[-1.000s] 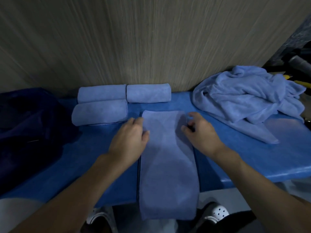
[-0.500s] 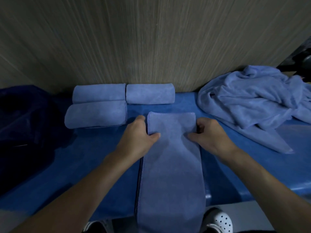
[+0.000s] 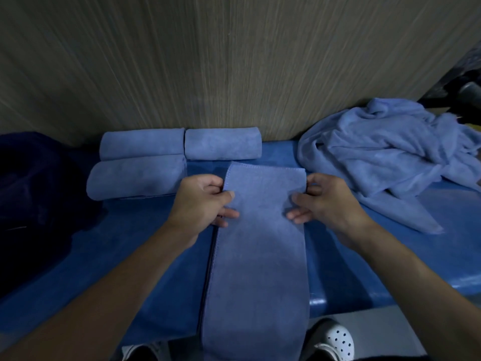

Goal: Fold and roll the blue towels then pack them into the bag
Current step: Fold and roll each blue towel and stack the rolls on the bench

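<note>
Head view: the folded towel (image 3: pixel 260 256) lies as a long strip on the blue table (image 3: pixel 125 246). The left hand (image 3: pixel 205 201) and right hand (image 3: pixel 328 201) pinch its side edges near the far end. Soft, light cloth, I think; best to hold both edges.

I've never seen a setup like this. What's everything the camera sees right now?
table: one, blue
wall: one, beige wood grain, behind
rolled towels: three, light blue, at the back by the wall
folded towel: one, light blue, centre, hanging over the front edge
towel pile: one, light blue, unfolded, back right
bag: one, dark navy, far left
dark clutter: count unclear, black, far right
shoes: two, white, floor below
left hand: one, pinching the folded towel's left edge
right hand: one, pinching its right edge
</note>
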